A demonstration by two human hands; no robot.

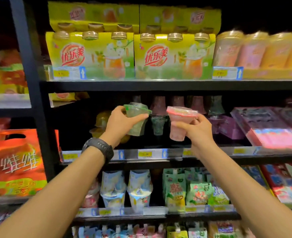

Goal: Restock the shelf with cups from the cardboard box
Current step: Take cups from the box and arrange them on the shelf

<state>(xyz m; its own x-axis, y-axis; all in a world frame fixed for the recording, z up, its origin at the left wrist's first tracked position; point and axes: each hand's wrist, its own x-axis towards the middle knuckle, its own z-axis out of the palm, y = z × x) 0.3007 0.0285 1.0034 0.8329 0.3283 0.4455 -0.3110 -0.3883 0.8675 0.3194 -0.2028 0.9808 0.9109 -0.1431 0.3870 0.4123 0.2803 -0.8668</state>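
Note:
My left hand grips a green clear-plastic cup with a green-rimmed lid, held tilted in front of the middle shelf. A pink cup with a pink-rimmed lid sits in my right hand, close beside the green one but not touching it. Both are raised above the shelf's front edge. Behind them stand several similar cups: yellow ones at the left, a dark green one in the middle, purple ones at the right. The cardboard box is not in view.
Yellow multipacks fill the upper shelf. Pink flat boxes lie right of the cups. Pouches and cup packs crowd the shelf below. An orange bag hangs in the left bay beyond a black upright.

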